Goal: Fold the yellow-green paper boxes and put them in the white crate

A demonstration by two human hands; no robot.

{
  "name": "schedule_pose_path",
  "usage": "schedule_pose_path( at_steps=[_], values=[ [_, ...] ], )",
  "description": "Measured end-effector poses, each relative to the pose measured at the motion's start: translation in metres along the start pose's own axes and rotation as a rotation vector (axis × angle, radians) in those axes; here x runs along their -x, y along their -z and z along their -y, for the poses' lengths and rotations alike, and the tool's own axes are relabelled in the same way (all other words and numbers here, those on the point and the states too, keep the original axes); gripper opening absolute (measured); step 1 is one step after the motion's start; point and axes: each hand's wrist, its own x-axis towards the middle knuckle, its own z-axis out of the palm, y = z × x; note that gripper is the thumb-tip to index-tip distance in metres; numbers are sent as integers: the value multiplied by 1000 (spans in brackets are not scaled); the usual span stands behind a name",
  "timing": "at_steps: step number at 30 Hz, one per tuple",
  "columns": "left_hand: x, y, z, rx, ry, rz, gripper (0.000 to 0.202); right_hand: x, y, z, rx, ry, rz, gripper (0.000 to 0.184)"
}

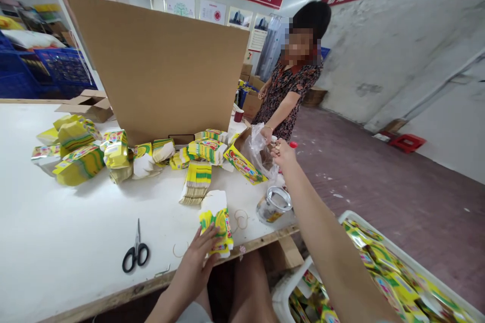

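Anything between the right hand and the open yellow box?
Yes: in this view, a clear plastic bag at the opening stands between the right hand and the open yellow box. A co-worker's hand is also there, at the bag.

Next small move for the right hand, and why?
I'd draw the right hand back toward the yellow carton, clear of the co-worker's hand. It seems to hold small pale pieces beside the plastic bag, close to that hand, while the left hand rests on the carton near the table edge.
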Motion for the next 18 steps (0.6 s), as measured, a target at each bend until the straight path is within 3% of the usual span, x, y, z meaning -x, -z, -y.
schedule_pose_path(
  at_steps=[2,5,8,11,14,18],
  values=[
    [-1,3,-5,17,-4,-72,33,25,13,7,-165,-123,23,23],
    [-4,6,-17,69,-5,-183,28,90,21,-3,-392,-296,103,28],
    [-9,12,-33,132,14,-232,25,166,12,-28,-546,-475,211,26],
    [-18,18,-53,170,54,-238,22,223,-4,-49,-637,-627,297,33],
    [-28,21,-69,189,87,-206,21,255,-14,-57,-712,-754,388,40],
    [-36,18,-82,198,52,-156,22,269,-16,-53,-789,-867,436,43]
  ],
)
